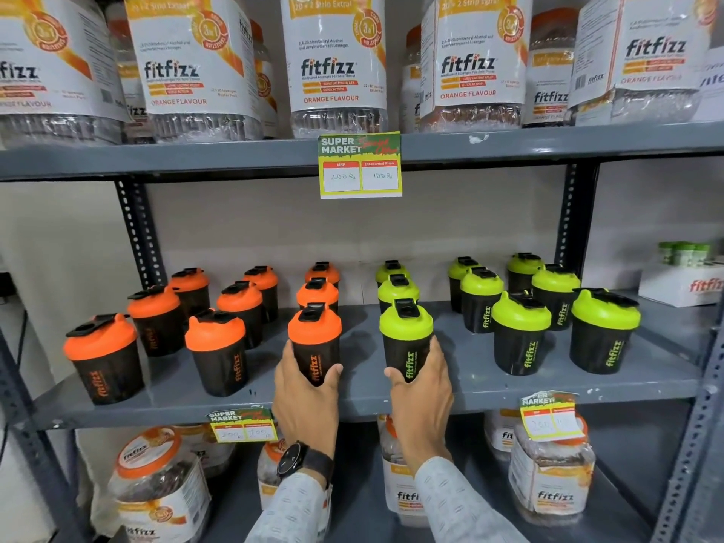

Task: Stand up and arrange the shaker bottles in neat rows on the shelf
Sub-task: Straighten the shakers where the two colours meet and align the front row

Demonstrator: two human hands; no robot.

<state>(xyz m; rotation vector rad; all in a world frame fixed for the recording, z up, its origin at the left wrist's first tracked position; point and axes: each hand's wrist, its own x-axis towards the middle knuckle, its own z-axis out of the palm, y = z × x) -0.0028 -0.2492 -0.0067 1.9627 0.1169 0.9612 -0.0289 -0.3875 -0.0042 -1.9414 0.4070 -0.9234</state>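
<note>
Grey shelf (509, 386), upright orange-lidded shakers (219, 346), green-lidded shakers (521, 331)

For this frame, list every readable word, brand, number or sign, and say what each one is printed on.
"fitfizz": black shaker bottle with orange lid, in left hand
"fitfizz": black shaker bottle with green lid, in right hand
"fitfizz", "ORANGE FLAVOUR": clear plastic jar with white label
"SUPER MARKET", "MRP", "200 Rs", "100 Rs": yellow and green price tag on the grey metal shelf edge
"fitfizz": white carton
The lower price tags' figures and the jars' small print are too blurred.
</note>
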